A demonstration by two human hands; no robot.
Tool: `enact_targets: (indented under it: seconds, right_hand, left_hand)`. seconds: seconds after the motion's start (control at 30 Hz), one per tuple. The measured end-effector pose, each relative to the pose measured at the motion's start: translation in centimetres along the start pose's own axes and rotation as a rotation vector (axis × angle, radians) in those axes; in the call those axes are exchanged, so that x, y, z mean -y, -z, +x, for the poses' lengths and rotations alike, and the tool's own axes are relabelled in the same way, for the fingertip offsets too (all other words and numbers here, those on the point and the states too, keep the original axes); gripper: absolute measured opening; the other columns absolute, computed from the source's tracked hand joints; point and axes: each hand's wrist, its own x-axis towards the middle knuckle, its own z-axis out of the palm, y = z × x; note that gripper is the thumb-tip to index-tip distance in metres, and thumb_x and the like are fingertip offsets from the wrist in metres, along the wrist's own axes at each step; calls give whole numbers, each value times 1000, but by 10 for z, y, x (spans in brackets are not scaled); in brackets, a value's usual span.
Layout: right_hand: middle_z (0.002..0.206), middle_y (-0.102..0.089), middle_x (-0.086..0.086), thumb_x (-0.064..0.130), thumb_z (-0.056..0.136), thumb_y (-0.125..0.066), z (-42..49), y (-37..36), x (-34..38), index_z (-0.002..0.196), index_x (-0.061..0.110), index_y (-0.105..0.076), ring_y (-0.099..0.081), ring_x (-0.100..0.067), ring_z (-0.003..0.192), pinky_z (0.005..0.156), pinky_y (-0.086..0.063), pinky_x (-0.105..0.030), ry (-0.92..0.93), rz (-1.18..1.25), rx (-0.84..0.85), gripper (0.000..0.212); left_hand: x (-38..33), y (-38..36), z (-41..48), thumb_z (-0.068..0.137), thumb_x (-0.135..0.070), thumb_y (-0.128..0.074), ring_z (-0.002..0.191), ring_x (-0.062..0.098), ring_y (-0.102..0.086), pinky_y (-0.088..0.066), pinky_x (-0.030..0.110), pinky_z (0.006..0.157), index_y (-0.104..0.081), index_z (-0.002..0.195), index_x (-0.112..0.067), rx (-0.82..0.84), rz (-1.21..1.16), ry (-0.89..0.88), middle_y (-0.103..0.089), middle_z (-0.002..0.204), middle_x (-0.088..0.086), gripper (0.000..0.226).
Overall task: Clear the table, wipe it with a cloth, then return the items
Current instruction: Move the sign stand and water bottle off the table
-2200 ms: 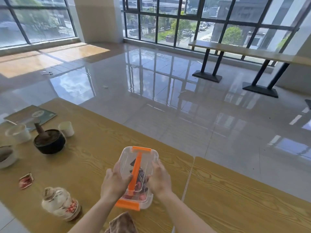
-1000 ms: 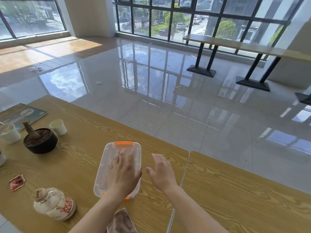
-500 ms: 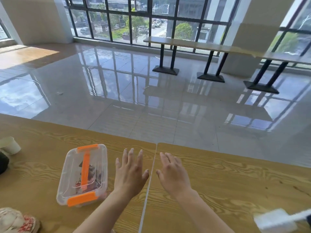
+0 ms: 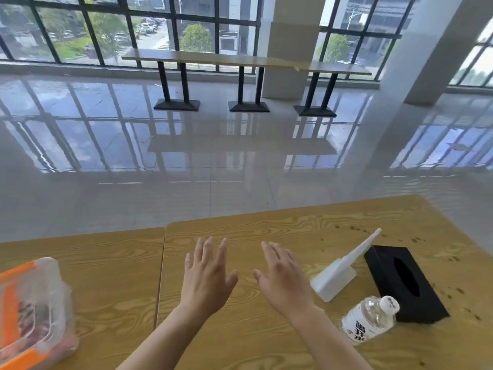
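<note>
Premises: a large hall with a glossy tiled floor [image 4: 240, 166], tall dark-framed windows [image 4: 112, 28] and a row of long bench tables [image 4: 245, 61] on black pedestal legs along the far wall. In the foreground stand two wood-grain tables pushed edge to edge; the left table [image 4: 106, 263] and the right table [image 4: 293, 231] meet at a narrow seam.

Left hand [image 4: 206, 279]: fingers spread, palm down, empty, held over the right table just beside the seam. Whether the palm touches the wood cannot be told. Right hand [image 4: 282, 281]: likewise spread flat and empty, close beside the left hand, the thumbs apart.

Items noted on the right table: a white bottle with a long tapered nozzle [image 4: 338, 271] lying on its side, near the right hand; a black tissue box [image 4: 402, 281] just beyond it, the nozzle crossing its near corner; a clear water bottle with a white cap [image 4: 369, 320] lying tilted, its cap against the box. Dark specks [image 4: 354, 228] mark the wood toward the far right.

On the left table, at the frame edge: a clear plastic container with orange latches [image 4: 34, 311], blurred, contents reddish, well apart from both hands
</note>
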Motion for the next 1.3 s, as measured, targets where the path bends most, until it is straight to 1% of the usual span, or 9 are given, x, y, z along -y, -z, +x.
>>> enact_targets:
  seconds: [0.13,0.3,0.47,0.57,0.7,0.87,1.03,1.17,1.3]
  right_hand:
    - [153,-38,-1,40,95,-59,-18,24,-29,152,18,-31,-32,-20,141,112,-34,-31,-59,4,-64,67]
    - [147,-47,-3,36,93,-65,-36,53,-54,147,15,-42,-40,-22,137,111,-36,-32,-97,11,-141,63]
    - [140,-55,0,35,90,-69,-48,86,-83,136,17,-57,-48,-20,130,101,-44,-31,-139,-23,-245,50]
    - [140,-54,4,38,92,-66,-56,102,-108,136,20,-57,-46,-17,130,98,-45,-28,-183,-45,-241,49]
    - [134,-56,9,39,92,-64,-69,113,-140,132,22,-58,-49,-15,122,92,-45,-24,-243,-58,-212,44]
    - [134,-54,11,45,93,-61,-81,114,-166,136,26,-54,-47,-13,120,93,-42,-22,-293,-60,-163,48]
    - [130,-55,12,47,92,-62,-86,111,-184,135,26,-55,-49,-12,116,90,-43,-22,-322,-39,-126,48]
    - [128,-58,7,48,95,-57,-86,116,-213,132,25,-57,-52,-15,116,89,-46,-26,-389,-2,-160,44]
    - [131,-58,3,50,97,-51,-86,120,-254,137,22,-54,-53,-17,117,90,-46,-28,-473,-23,-139,48]
  left_hand:
    - [-40,-12,5,94,-56,-46,152,29,-1,-15,52,120,-11,156,-26,34,-37,-73,-13,163,9,77]
    - [-84,-23,8,94,-55,-45,152,27,-3,-17,48,121,-10,156,-28,79,-86,-158,-14,163,7,76]
    - [-130,-31,14,93,-53,-49,150,25,-14,-24,44,117,-15,156,-28,86,-169,-240,-22,161,6,76]
    - [-156,-36,18,93,-53,-48,148,20,-17,-26,40,115,-16,155,-29,84,-184,-289,-24,160,3,74]
    - [-187,-42,22,94,-53,-48,147,21,-20,-27,39,115,-18,155,-27,96,-186,-337,-26,158,4,73]
    - [-215,-51,31,94,-54,-47,145,20,-25,-28,38,113,-16,155,-27,115,-171,-358,-29,156,2,73]
    - [-239,-56,36,94,-52,-47,140,20,-32,-32,37,109,-21,154,-25,77,-159,-409,-35,151,2,71]
    - [-266,-59,38,95,-48,-47,142,26,-31,-29,41,113,-27,151,-23,12,-148,-498,-37,151,7,64]
    - [-303,-64,50,91,-41,-55,139,31,-37,-34,47,111,-36,147,-19,-50,-125,-562,-43,147,11,62]
